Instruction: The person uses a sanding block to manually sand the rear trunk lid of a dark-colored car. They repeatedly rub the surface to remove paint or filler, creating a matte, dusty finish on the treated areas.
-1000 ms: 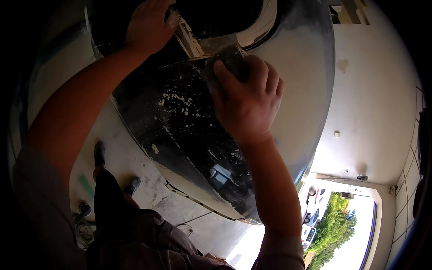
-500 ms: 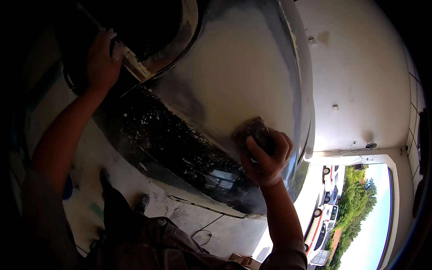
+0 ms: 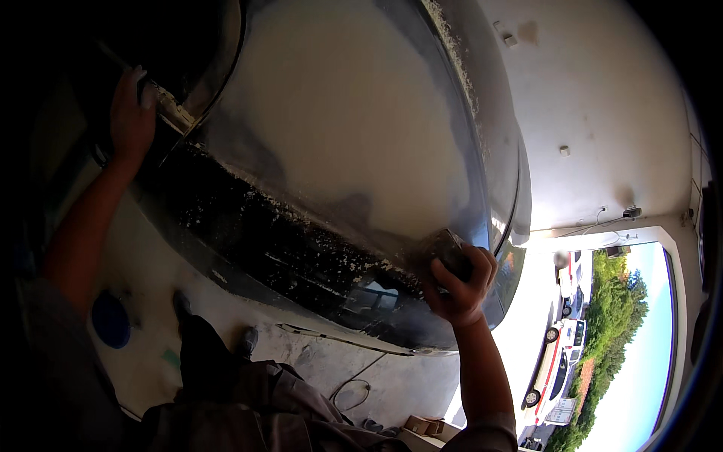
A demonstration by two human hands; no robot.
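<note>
A car body panel fills the middle, with a broad pale patch of smooth, dusty filler [image 3: 354, 113] ringed by grey bare areas. My right hand [image 3: 465, 285] is closed round a dark sanding block [image 3: 446, 252], which lies against the lower right edge of that patch. Below it runs the black bumper [image 3: 248, 218], speckled with pale dust and chips. At upper left, my left hand [image 3: 132, 124] rests at the dusty edge [image 3: 175, 114] of a dark opening in the body. Its thumb and fingers are apart; shadow hides part of them.
A blue round object [image 3: 111, 319] is on the floor beside my feet. A looped cable [image 3: 352, 392] and a cardboard box [image 3: 425, 426] lie below the bumper. At right is a pale wall [image 3: 580, 90] with an open doorway; white vehicles [image 3: 553, 369] with red stripes stand outside.
My right hand has moved the sanding block a little right and down along the panel. The view has shifted, so the car and my left hand appear further left.
</note>
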